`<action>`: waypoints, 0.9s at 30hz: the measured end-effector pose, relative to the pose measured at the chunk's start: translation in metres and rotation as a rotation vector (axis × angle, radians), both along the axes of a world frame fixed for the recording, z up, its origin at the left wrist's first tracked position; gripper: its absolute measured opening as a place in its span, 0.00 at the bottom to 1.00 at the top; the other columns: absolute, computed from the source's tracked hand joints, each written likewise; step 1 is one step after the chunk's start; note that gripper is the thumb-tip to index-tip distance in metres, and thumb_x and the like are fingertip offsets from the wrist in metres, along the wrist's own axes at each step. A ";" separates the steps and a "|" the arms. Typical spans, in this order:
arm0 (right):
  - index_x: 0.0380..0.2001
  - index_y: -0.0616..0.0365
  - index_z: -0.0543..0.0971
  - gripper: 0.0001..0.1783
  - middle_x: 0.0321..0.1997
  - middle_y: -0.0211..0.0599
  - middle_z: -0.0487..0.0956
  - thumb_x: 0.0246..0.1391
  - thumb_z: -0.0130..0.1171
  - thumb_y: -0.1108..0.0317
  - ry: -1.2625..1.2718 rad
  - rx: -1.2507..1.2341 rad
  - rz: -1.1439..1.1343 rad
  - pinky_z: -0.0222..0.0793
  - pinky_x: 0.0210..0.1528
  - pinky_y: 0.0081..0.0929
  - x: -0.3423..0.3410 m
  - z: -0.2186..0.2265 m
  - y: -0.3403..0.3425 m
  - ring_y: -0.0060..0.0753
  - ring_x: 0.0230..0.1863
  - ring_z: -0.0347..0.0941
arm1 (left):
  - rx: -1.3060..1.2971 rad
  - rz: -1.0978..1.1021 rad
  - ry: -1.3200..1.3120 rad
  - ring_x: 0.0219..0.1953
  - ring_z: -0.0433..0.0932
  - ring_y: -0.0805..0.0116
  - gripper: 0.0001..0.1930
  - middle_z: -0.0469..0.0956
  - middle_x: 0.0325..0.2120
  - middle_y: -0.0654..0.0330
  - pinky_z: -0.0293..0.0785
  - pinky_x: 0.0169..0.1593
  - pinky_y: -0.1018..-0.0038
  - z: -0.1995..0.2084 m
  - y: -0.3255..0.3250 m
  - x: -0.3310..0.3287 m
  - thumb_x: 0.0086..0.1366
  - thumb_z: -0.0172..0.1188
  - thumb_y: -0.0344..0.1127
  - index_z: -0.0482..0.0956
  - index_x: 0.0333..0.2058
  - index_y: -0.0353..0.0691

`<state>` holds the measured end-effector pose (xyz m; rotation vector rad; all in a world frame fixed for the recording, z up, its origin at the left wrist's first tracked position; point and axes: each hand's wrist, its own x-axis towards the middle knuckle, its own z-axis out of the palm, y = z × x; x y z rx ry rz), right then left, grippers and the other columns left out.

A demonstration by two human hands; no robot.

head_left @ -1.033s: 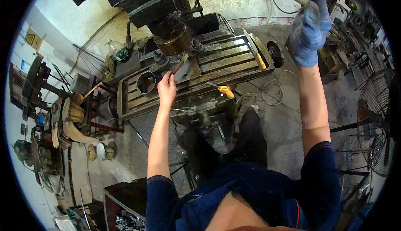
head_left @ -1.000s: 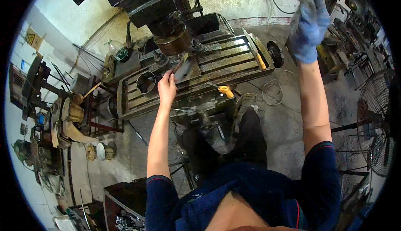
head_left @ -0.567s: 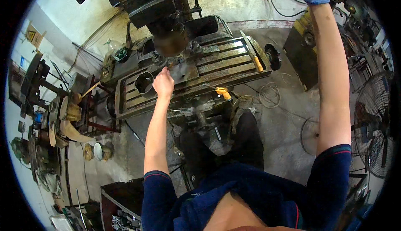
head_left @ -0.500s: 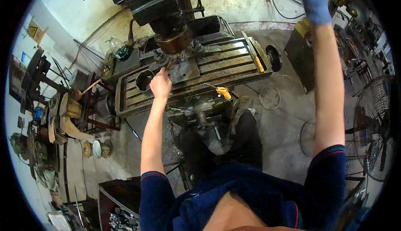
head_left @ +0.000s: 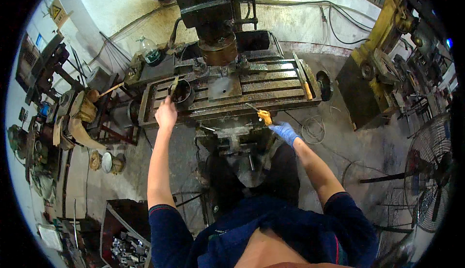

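Note:
My bare left hand (head_left: 166, 116) is closed round a small brush (head_left: 174, 83), which it holds upright at the left rim of a round dark pot (head_left: 188, 101). The pot stands on the slotted milling machine table (head_left: 271, 87). My right hand (head_left: 286, 132), in a blue glove, reaches with outstretched fingers to the yellow air blow gun (head_left: 264, 118) at the table's front edge. Its fingertips meet the gun's handle; no firm grip shows. A flat metal plate (head_left: 224, 87) lies on the table under the machine's spindle head (head_left: 218, 50).
A long tool with a yellow handle (head_left: 308, 91) lies at the table's right end. Behind the left end stands a clear plastic bottle (head_left: 151, 55). A large fan (head_left: 428, 171) is at the right, a bin of metal pieces (head_left: 128, 248) at lower left. A hose (head_left: 315, 130) coils on the floor.
My left hand has moved left from near the spindle to the pot, with the brush. My right hand has come down from the upper right to the air blow gun. The view has shifted.

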<state>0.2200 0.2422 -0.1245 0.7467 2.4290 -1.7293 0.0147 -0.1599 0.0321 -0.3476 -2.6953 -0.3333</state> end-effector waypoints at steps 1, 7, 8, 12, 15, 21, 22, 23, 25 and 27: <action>0.44 0.65 0.74 0.27 0.40 0.39 0.77 0.44 0.63 0.57 0.033 -0.054 0.025 0.65 0.46 0.23 -0.009 -0.007 -0.005 0.29 0.41 0.71 | 0.028 -0.004 -0.026 0.36 0.75 0.48 0.19 0.74 0.37 0.48 0.70 0.38 0.57 -0.002 -0.004 0.002 0.57 0.52 0.37 0.68 0.49 0.44; 0.42 0.60 0.74 0.21 0.38 0.33 0.77 0.45 0.63 0.61 0.280 -0.305 -0.028 0.65 0.45 0.24 -0.039 -0.043 -0.022 0.27 0.39 0.71 | 0.282 -0.099 -0.004 0.39 0.75 0.49 0.20 0.76 0.37 0.47 0.70 0.41 0.61 0.003 -0.021 0.010 0.58 0.54 0.41 0.70 0.48 0.37; 0.40 0.61 0.75 0.21 0.35 0.32 0.77 0.43 0.65 0.61 0.097 -0.144 -0.086 0.66 0.40 0.22 -0.031 -0.013 -0.039 0.25 0.35 0.70 | 0.386 -0.045 -0.084 0.37 0.76 0.49 0.20 0.77 0.34 0.45 0.71 0.40 0.63 0.017 -0.022 0.032 0.59 0.53 0.42 0.71 0.46 0.34; 0.37 0.62 0.73 0.20 0.30 0.31 0.75 0.41 0.66 0.64 0.235 -0.061 -0.165 0.65 0.35 0.20 -0.006 0.009 -0.055 0.19 0.31 0.68 | 0.928 -0.021 -0.091 0.30 0.78 0.65 0.18 0.78 0.25 0.54 0.69 0.29 0.74 -0.005 -0.047 0.072 0.60 0.55 0.38 0.72 0.43 0.29; 0.47 0.62 0.69 0.27 0.40 0.36 0.74 0.42 0.64 0.72 0.757 -0.074 -0.178 0.66 0.42 0.24 0.021 0.068 -0.084 0.26 0.39 0.69 | 1.378 -0.023 -0.387 0.22 0.74 0.75 0.13 0.74 0.21 0.62 0.63 0.23 0.81 -0.022 -0.038 0.126 0.59 0.54 0.32 0.74 0.40 0.30; 0.39 0.58 0.74 0.23 0.33 0.48 0.77 0.42 0.60 0.54 0.406 0.388 0.425 0.70 0.37 0.36 0.063 0.157 -0.105 0.48 0.35 0.75 | 1.771 0.004 -0.891 0.25 0.77 0.68 0.13 0.74 0.23 0.60 0.73 0.32 0.76 -0.088 0.002 0.177 0.55 0.50 0.24 0.72 0.40 0.32; 0.35 0.58 0.74 0.23 0.31 0.49 0.77 0.43 0.58 0.50 0.294 0.524 0.573 0.69 0.35 0.38 0.063 0.156 -0.105 0.50 0.33 0.74 | 1.786 -0.017 -0.960 0.27 0.77 0.66 0.13 0.75 0.24 0.59 0.74 0.34 0.75 -0.091 0.010 0.179 0.55 0.51 0.26 0.71 0.42 0.33; 0.32 0.58 0.75 0.24 0.29 0.50 0.77 0.43 0.57 0.47 0.181 0.661 0.714 0.69 0.33 0.41 0.063 0.158 -0.105 0.53 0.31 0.74 | 1.808 -0.056 -0.995 0.28 0.77 0.67 0.14 0.75 0.24 0.58 0.74 0.35 0.75 -0.094 0.019 0.178 0.56 0.51 0.26 0.71 0.42 0.33; 0.28 0.58 0.75 0.29 0.24 0.51 0.76 0.43 0.51 0.39 -0.048 0.890 0.924 0.68 0.32 0.42 0.059 0.172 -0.121 0.54 0.29 0.73 | 1.846 -0.106 -1.041 0.29 0.77 0.67 0.14 0.75 0.25 0.58 0.74 0.36 0.74 -0.103 0.027 0.176 0.56 0.51 0.27 0.70 0.43 0.34; 0.24 0.61 0.78 0.33 0.22 0.52 0.76 0.44 0.48 0.36 -0.127 0.946 0.991 0.68 0.32 0.42 0.055 0.173 -0.130 0.52 0.28 0.74 | 1.853 -0.075 -1.043 0.29 0.77 0.68 0.15 0.76 0.25 0.58 0.73 0.37 0.74 -0.104 0.033 0.172 0.56 0.51 0.28 0.70 0.43 0.34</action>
